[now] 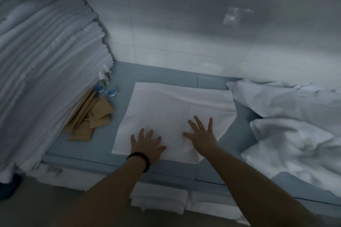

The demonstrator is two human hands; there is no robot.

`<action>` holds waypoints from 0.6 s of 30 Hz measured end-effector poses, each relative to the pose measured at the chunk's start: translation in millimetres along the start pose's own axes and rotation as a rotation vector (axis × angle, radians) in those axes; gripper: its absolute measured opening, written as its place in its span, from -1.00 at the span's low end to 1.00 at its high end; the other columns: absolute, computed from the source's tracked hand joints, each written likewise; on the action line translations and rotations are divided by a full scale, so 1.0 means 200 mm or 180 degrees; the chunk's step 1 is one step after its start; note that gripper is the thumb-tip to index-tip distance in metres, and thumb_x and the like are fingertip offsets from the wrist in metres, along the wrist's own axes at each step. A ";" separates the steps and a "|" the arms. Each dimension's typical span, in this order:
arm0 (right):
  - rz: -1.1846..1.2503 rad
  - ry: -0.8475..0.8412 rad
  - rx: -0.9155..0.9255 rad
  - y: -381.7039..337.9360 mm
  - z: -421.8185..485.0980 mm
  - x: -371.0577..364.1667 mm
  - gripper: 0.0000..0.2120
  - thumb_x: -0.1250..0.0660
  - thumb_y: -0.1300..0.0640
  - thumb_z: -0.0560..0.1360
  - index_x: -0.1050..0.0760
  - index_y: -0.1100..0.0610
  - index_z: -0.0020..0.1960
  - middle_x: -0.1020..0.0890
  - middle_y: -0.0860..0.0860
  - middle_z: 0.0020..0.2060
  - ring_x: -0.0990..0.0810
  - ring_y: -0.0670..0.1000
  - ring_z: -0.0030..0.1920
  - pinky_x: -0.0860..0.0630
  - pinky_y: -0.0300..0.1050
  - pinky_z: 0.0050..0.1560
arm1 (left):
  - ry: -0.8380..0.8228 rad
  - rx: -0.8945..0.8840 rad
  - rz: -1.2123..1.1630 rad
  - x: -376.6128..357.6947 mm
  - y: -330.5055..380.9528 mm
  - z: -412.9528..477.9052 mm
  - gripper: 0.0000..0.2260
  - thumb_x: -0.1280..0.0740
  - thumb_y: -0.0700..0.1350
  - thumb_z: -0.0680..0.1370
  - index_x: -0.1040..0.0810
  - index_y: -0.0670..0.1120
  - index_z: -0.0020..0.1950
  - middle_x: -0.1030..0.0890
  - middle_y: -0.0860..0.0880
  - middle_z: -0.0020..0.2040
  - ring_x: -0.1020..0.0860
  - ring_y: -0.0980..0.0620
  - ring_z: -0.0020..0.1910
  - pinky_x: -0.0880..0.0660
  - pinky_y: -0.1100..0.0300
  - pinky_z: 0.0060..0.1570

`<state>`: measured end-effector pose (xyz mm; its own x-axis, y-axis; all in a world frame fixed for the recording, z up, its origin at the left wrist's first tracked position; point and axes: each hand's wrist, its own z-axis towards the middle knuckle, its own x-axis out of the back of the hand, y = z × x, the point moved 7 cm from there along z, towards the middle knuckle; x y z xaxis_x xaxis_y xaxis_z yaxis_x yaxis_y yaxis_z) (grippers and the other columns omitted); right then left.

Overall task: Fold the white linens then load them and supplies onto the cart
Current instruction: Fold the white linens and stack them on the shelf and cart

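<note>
While both hands, left [147, 143] and right [201, 134], press flat, fingers spread, the folded linen [166, 108] lies on the blue surface [103, 140]: smoothing step. Next likely another fold or stacking.

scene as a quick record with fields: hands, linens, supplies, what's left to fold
surface: blue-grey padded tabletop
left hand: flat, fingers spread, pressing the folded white linen sheet
right hand: flat on the same sheet
left wrist: black bead bracelet
folded stack: tall pile of white linens, far left
supplies: brown paper packets and small blue-capped bottles beside the pile
not yet folded: crumpled white linens, right
</note>
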<state>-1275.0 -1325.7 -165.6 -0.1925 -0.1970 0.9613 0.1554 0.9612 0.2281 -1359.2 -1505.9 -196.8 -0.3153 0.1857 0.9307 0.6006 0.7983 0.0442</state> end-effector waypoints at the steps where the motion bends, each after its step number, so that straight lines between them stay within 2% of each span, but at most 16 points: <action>1: 0.0012 0.0015 -0.0001 0.00 0.00 0.00 -0.67 -0.05 0.04 0.64 -0.39 -0.18 0.35 -0.02 0.10 0.56 0.19 0.18 0.54 0.64 0.38 0.14 | -0.0020 0.0036 -0.0027 -0.01 0.00 0.00 -0.50 0.09 0.32 0.58 -0.10 0.25 0.51 0.03 0.07 0.58 0.10 -0.13 0.54 0.09 -0.27 0.43; 5: 0.0006 0.0141 -0.0143 0.03 -0.05 0.03 -0.82 -0.20 0.10 0.58 -0.56 -0.04 0.09 -0.18 0.11 0.51 0.12 0.18 0.55 0.51 0.44 0.26 | -0.0099 0.0078 -0.0040 -0.04 -0.01 -0.04 -0.51 0.08 0.26 0.61 0.01 0.23 0.54 0.07 0.08 0.58 0.05 -0.11 0.54 -0.02 -0.27 0.40; 9: 0.0158 0.0097 -0.0225 0.07 -0.17 0.05 -0.85 -0.28 0.15 0.54 -0.59 -0.02 0.03 -0.21 0.10 0.50 0.13 0.18 0.55 0.45 0.45 0.30 | -0.0116 0.0111 -0.0054 -0.04 -0.02 -0.08 -0.50 0.08 0.27 0.60 0.00 0.22 0.54 0.06 0.09 0.58 0.04 -0.10 0.54 -0.07 -0.24 0.40; 11: 0.0197 0.0239 -0.0224 0.04 -0.28 0.09 -0.90 -0.47 0.19 0.39 -0.62 0.02 -0.15 -0.40 0.16 0.40 -0.11 0.26 0.51 0.17 0.58 0.31 | -0.0178 0.0127 -0.0031 -0.04 -0.03 -0.10 -0.49 0.07 0.29 0.59 -0.02 0.22 0.53 0.05 0.09 0.58 0.02 -0.11 0.53 -0.08 -0.24 0.39; 13: 0.0233 0.0552 -0.0252 0.00 -0.37 0.13 -0.75 -0.63 0.22 0.13 -0.58 0.03 -0.35 -0.58 0.18 0.21 -0.40 0.29 0.36 -0.17 0.63 0.17 | -0.0230 0.0167 -0.0007 -0.05 -0.04 -0.13 -0.49 0.06 0.30 0.58 -0.05 0.23 0.52 0.02 0.08 0.58 -0.01 -0.13 0.53 -0.09 -0.24 0.38; 14: 0.0307 0.0668 -0.0283 -0.02 -0.41 0.14 -0.72 -0.64 0.22 0.09 -0.57 0.03 -0.38 -0.60 0.17 0.18 -0.43 0.29 0.34 -0.23 0.61 0.15 | -0.0241 0.0191 0.0014 -0.06 -0.04 -0.15 -0.49 0.05 0.30 0.58 -0.07 0.22 0.52 0.00 0.08 0.57 -0.03 -0.13 0.52 -0.10 -0.24 0.38; 18: 0.0558 0.0375 -0.0367 -0.13 -0.54 0.04 -0.81 -0.58 0.15 0.24 -0.56 0.02 -0.31 -0.50 0.15 0.32 -0.24 0.26 0.47 -0.13 0.58 0.27 | -0.0221 0.0272 0.0201 -0.06 -0.04 -0.22 -0.47 0.02 0.33 0.55 -0.16 0.18 0.49 -0.09 0.04 0.55 -0.07 -0.15 0.50 -0.11 -0.25 0.35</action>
<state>-1176.8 -1372.8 -146.4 -0.0395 -0.0567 0.9976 0.2874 0.9556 0.0657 -1328.1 -1539.1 -192.0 -0.3306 0.2740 0.9031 0.5571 0.8291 -0.0476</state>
